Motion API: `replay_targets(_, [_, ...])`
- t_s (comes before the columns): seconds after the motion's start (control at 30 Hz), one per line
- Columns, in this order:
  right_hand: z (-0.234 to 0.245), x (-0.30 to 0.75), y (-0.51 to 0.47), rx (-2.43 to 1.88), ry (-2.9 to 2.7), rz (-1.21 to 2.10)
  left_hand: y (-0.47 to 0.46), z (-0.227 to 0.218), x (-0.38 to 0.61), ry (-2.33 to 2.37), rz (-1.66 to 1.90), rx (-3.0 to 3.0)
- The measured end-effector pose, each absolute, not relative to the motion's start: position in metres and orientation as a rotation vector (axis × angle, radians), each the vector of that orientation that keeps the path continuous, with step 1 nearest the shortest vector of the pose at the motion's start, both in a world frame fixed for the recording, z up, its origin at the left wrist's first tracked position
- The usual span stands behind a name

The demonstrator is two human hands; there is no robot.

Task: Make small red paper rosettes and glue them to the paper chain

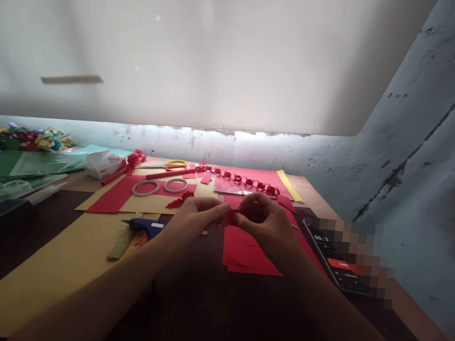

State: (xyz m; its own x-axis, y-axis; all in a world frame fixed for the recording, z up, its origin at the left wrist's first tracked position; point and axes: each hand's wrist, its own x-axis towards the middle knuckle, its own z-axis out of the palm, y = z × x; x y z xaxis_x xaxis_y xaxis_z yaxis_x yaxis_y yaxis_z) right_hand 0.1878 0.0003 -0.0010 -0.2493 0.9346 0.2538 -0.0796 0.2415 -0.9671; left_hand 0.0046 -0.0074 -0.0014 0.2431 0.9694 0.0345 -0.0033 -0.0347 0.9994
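Between my two hands, above the table, is a small piece of red paper (230, 217). My left hand (200, 214) pinches its left side, and the fingers of my right hand (265, 218) close on its right side. Its exact shape is mostly hidden by my fingers. Red paper sheets (253, 254) lie under my right hand. Just behind my left hand rests a crumpled red paper piece (180, 200). A dark blue glue gun (146, 226) lies left of my left wrist. Farther back, a chain of red paper loops (246, 181) stretches across the table.
Two rolls of tape (145, 188) and yellow-handled scissors (171, 165) lie toward the back. A phone (335, 260) rests at the right edge. Plastic packets (20, 167) and a colourful pile (31, 138) fill the left. A large pale panel (207, 54) hangs low overhead.
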Motion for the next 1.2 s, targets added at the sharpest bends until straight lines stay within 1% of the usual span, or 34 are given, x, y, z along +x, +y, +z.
replay_targets(0.13, [-0.0012,0.1883,0.0001,-0.865,-1.465,1.211,-0.0080,-0.0005,0.0041,1.032,1.053,1.445])
replay_targets(0.33, [-0.0023,0.1879,-0.0007,-0.882,-1.468,1.153,-0.0108,0.0008,0.0050,0.983,1.164,1.468])
replay_targets(0.67, [0.0015,0.1879,-0.0054,-0.891,-1.473,1.154,-0.0087,-0.0006,0.0016,1.075,1.140,1.448])
replay_targets(0.87, [0.0017,0.1875,-0.0057,-0.901,-1.445,1.202,-0.0106,0.0017,0.0015,1.089,1.156,1.515])
replay_targets(1.2, [-0.0007,0.1862,-0.0037,-0.873,-1.425,1.186,-0.0087,-0.0003,0.0032,1.043,1.169,1.508])
